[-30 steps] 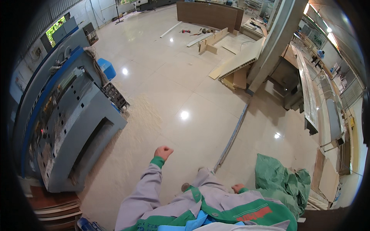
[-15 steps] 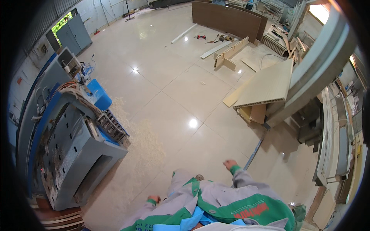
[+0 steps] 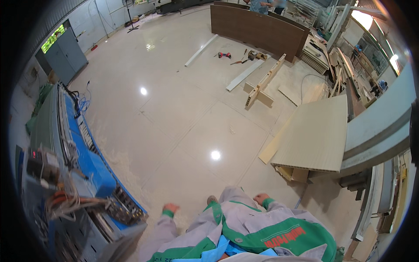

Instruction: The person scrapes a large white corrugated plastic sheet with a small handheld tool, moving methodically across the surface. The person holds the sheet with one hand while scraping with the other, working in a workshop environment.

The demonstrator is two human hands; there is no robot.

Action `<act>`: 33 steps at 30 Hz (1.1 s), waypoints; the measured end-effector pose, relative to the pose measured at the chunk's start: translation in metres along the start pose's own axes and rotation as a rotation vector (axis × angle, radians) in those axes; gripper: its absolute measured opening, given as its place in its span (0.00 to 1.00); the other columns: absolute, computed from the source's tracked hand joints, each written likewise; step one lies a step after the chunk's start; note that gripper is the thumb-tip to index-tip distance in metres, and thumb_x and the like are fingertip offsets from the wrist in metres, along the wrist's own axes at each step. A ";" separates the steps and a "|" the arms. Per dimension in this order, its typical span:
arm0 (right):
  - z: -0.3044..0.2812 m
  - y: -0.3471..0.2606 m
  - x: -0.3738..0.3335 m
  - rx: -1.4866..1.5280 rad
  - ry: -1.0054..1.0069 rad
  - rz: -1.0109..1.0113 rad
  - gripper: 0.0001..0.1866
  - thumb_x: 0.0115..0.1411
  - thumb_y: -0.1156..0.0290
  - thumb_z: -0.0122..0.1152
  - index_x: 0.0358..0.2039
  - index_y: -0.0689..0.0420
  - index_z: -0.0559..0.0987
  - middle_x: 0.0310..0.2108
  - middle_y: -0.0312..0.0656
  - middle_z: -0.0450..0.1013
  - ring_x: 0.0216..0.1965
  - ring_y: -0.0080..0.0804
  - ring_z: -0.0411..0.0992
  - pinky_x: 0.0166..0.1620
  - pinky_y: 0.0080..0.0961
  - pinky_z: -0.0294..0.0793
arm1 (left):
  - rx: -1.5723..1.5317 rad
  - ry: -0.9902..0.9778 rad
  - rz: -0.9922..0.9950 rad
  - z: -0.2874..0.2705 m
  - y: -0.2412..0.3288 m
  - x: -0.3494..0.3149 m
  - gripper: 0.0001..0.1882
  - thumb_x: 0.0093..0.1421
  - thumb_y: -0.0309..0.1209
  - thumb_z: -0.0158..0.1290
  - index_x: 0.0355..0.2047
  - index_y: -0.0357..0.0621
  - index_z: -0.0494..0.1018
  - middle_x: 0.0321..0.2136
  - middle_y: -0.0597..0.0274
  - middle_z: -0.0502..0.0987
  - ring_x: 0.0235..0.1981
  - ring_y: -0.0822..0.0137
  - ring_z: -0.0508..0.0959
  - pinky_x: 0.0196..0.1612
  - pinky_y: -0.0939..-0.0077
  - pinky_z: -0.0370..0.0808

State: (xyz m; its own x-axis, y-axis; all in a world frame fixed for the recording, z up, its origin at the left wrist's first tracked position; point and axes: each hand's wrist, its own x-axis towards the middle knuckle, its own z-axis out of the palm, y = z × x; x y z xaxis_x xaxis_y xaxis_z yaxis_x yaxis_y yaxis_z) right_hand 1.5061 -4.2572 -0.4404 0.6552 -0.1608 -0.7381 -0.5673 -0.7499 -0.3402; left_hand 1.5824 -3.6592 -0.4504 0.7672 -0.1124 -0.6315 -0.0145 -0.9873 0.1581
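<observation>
My left hand hangs in front of my body at the lower middle, with nothing seen in it. Its fingers are loosely extended over the tiled floor. To the right, my right hand is held low beside my thigh, fingers slightly bent and apparently holding nothing. Both hands come out of grey sleeves with green cuffs, and neither touches any object. Nearest to the left hand is a grey and blue machine. Closest to the right hand is a cream hollow-core panel, resting on other boards.
Ahead lie a notched wooden frame, white strips and a red-and-black power tool. Large brown panels stand behind them, near a person in blue. Grey cabinet doors are at far left; sawdust lies beside the machine.
I have moved forward: the machine, cream panel and frame appear nearer. My left hand has swung forward and up in view; my right hand has dropped back toward my body.
</observation>
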 end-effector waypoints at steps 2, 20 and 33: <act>-0.003 0.018 0.033 -0.176 -0.077 0.065 0.29 0.62 0.42 0.53 0.42 0.54 0.88 0.38 0.48 0.84 0.44 0.44 0.82 0.51 0.41 0.79 | -0.635 0.359 -0.237 -0.129 0.012 0.109 0.19 0.51 0.42 0.66 0.36 0.40 0.82 0.34 0.49 0.85 0.38 0.50 0.84 0.46 0.58 0.80; -0.543 -0.672 0.601 0.160 0.288 -0.474 0.25 0.61 0.50 0.59 0.46 0.59 0.85 0.46 0.55 0.81 0.51 0.53 0.78 0.56 0.43 0.76 | -0.188 -0.413 -0.118 -0.377 0.018 0.493 0.15 0.61 0.47 0.53 0.37 0.55 0.83 0.39 0.56 0.85 0.41 0.50 0.84 0.44 0.49 0.79; -0.587 -0.682 0.874 -0.475 -0.061 0.030 0.24 0.68 0.49 0.52 0.37 0.53 0.89 0.44 0.50 0.83 0.50 0.53 0.79 0.57 0.48 0.75 | -0.665 0.279 -0.163 -0.890 -0.039 1.056 0.20 0.60 0.48 0.58 0.33 0.42 0.81 0.25 0.61 0.82 0.28 0.66 0.80 0.37 0.67 0.77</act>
State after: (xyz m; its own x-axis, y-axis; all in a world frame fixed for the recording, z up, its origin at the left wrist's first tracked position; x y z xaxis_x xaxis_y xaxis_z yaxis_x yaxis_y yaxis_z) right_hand 2.7589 -4.2628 -0.5116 0.6035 -0.1599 -0.7811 -0.2855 -0.9581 -0.0245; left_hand 2.9637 -3.6395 -0.4484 0.8619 0.1502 -0.4842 0.4376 -0.7027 0.5610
